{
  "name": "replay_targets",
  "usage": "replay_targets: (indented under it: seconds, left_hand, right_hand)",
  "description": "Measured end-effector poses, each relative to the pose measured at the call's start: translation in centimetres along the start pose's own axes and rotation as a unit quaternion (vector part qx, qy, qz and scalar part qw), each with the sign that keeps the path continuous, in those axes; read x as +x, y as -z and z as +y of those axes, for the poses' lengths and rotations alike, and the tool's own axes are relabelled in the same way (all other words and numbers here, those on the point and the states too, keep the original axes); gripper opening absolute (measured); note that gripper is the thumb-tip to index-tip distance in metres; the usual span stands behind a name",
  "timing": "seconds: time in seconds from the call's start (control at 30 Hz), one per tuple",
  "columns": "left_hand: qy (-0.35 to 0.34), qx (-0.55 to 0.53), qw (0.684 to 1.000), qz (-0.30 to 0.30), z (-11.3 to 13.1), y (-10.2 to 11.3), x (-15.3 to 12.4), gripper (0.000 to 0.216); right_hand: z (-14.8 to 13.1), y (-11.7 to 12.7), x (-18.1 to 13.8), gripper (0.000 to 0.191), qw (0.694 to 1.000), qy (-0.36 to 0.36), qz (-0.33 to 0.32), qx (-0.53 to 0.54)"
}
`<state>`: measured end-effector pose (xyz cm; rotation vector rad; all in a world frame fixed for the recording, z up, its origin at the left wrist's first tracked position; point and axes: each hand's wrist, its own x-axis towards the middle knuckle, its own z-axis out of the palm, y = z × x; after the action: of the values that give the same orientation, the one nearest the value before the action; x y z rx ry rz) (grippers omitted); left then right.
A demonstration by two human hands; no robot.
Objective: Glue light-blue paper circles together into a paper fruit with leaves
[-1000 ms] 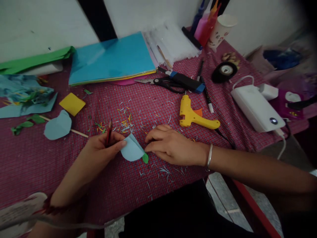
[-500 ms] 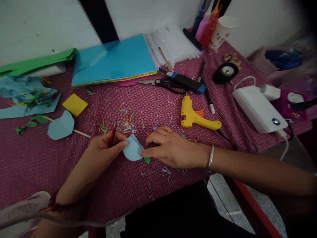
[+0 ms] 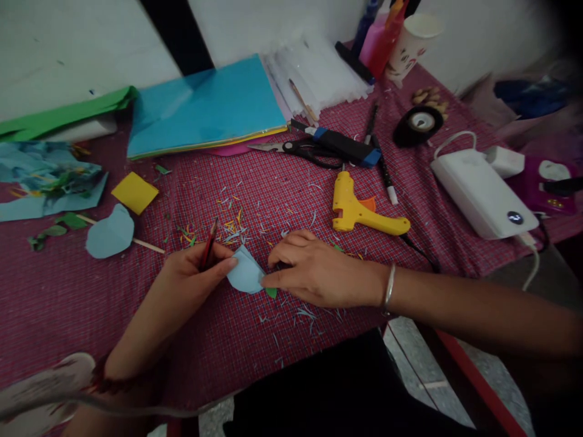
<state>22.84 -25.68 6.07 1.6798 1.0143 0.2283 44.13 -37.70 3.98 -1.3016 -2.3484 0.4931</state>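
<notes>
Between my hands is a small folded piece of light blue paper (image 3: pixel 246 272), rounded at the bottom and pointed at the top. My left hand (image 3: pixel 195 273) pinches its left edge between thumb and finger and also carries a dark red pencil (image 3: pixel 209 244), tip upward. On the other side, my right hand (image 3: pixel 314 269) grips the paper's right edge with thumb and fingertips. A green paper leaf (image 3: pixel 271 292) lies just below that edge. Paper snippets in yellow, white and green are scattered around both hands.
A yellow glue gun (image 3: pixel 359 212), scissors (image 3: pixel 314 152) and a cutter knife (image 3: pixel 348 147) lie beyond my right hand. Blue sheets (image 3: pixel 204 109) are stacked at the back. Left are a blue paper shape (image 3: pixel 110 233) on a stick and a yellow square (image 3: pixel 135 193). A power bank (image 3: pixel 485 193) sits right.
The view has shifted slightly. Both hands stay at the folded paper, whose layers at the top now look slightly more spread apart.
</notes>
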Motion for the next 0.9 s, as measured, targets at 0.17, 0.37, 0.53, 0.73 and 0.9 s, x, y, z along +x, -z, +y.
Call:
replay_targets:
  seconds: [0.17,0.37,0.53,0.73,0.9]
  left_hand:
    - [0.005,0.028,0.999,0.015,0.04,-0.09,0.02,0.013]
    - [-0.009,0.058,0.997,0.043,-0.58,-0.22,0.45,0.018]
    - [-0.014,0.061,0.998,0.029,-0.91,-0.28,0.65,0.017]
    - [-0.007,0.106,0.994,0.038,-0.57,-0.36,0.61,0.017]
    - [-0.026,0.133,0.990,0.043,-0.41,-0.52,0.51,0.015]
  right_hand:
    - [0.01,-0.06,0.07,0.022,1.000,0.000,0.003,0.005]
    - [-0.16,-0.11,0.04,0.022,1.000,-0.005,-0.004,0.003]
    - [-0.03,-0.09,0.02,0.022,1.000,-0.001,0.003,0.005]
    - [0.06,-0.06,0.04,0.022,1.000,-0.002,0.002,0.006]
    - [0.13,-0.07,-0.09,0.027,1.000,0.001,0.008,0.013]
